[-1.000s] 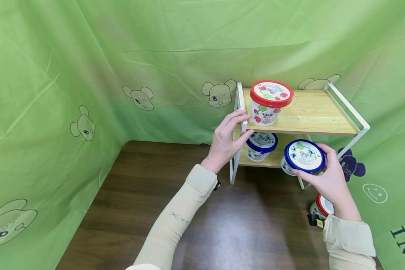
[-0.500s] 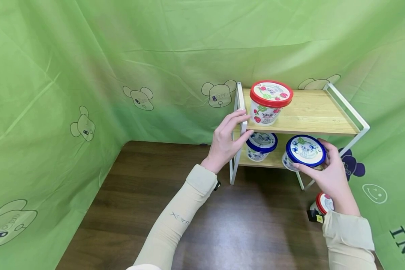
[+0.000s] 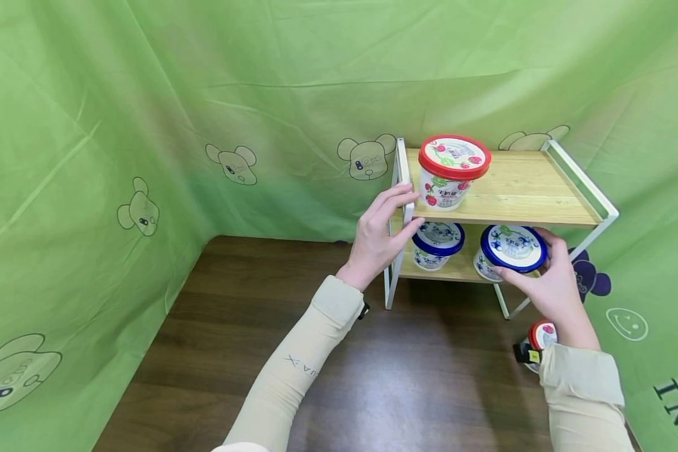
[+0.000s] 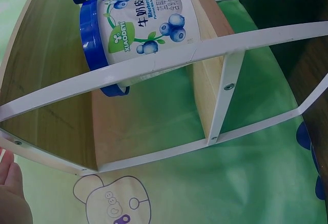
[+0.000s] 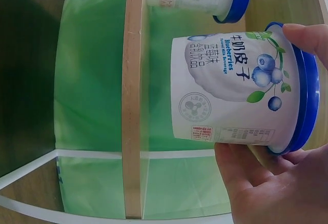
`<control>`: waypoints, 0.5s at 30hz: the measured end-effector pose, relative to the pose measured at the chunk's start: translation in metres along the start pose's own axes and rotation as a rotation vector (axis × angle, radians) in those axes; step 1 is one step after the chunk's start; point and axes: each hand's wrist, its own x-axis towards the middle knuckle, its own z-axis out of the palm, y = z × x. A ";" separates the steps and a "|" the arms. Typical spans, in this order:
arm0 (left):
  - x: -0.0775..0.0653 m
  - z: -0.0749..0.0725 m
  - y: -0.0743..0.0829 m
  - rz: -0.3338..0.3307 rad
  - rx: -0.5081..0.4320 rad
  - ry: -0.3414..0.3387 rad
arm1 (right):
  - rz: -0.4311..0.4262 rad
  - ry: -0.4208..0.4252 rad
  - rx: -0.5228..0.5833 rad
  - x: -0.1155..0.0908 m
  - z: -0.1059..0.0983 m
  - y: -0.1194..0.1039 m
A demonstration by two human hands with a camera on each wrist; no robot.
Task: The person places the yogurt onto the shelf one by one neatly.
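Observation:
My right hand [image 3: 554, 289] grips a white blueberry milk tub [image 5: 236, 90] by its blue lid, thumb on the near side and fingers on the far side. The tub is upright at the front right of the lower shelf, with a gap showing between its base and the board in the right wrist view. A matching blue-lidded tub [image 3: 434, 243] stands on that shelf's left side. My left hand [image 3: 375, 235] holds the left white frame of the two-tier rack [image 3: 542, 188], fingers outside and thumb in front. Above it, a red-lidded tub [image 3: 452, 179] stands on the top shelf.
Another red-lidded tub [image 3: 545, 334] is on the dark wood floor [image 3: 248, 314] right of the rack, partly behind my right wrist's black camera [image 3: 525, 353]. Green printed cloth [image 3: 294, 81] hangs behind and to the sides. The top board overhangs the lower shelf.
My right hand has carried the blueberry tub a little farther toward the rack and over the lower shelf's front edge. The left hand has stayed in place.

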 end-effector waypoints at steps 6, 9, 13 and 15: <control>-0.001 0.000 0.000 -0.001 0.008 -0.003 | -0.016 -0.001 -0.005 0.005 0.000 0.001; -0.001 0.001 -0.001 0.000 0.008 -0.002 | -0.019 0.002 0.001 0.007 0.001 0.001; 0.000 0.000 -0.001 0.001 0.008 -0.002 | -0.012 0.014 0.010 0.010 0.002 0.003; 0.000 0.000 0.000 0.001 0.008 -0.002 | -0.006 0.023 0.006 0.013 0.003 0.005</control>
